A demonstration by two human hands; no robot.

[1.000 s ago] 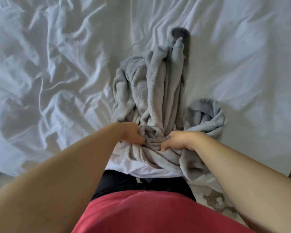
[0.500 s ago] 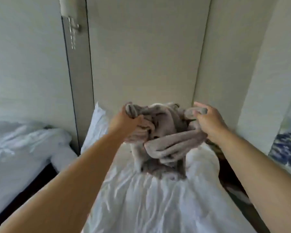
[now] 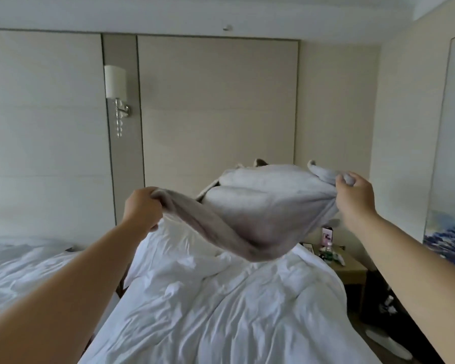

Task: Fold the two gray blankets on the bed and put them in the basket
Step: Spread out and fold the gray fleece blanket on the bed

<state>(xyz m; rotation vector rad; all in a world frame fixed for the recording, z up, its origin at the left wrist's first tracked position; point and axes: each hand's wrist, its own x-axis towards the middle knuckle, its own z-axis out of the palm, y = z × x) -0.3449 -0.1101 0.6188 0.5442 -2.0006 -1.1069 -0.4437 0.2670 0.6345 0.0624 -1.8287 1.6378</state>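
Note:
A gray blanket (image 3: 260,214) hangs in the air above the bed (image 3: 221,311), billowing between my hands. My left hand (image 3: 142,208) grips one edge at the left. My right hand (image 3: 355,195) grips the other edge, higher and to the right. The blanket's middle sags toward the white duvet without touching it. A second gray blanket and a basket are not in view.
White pillows (image 3: 174,248) lie at the head of the bed. A second bed (image 3: 24,269) stands to the left across a narrow gap. A nightstand (image 3: 350,269) with bottles and small items sits at the right. A wall lamp (image 3: 115,85) hangs on the panelled wall.
I lifted the bunched blanket off the bed, raised my view, and spread my hands apart, so the blanket now opens out in the air.

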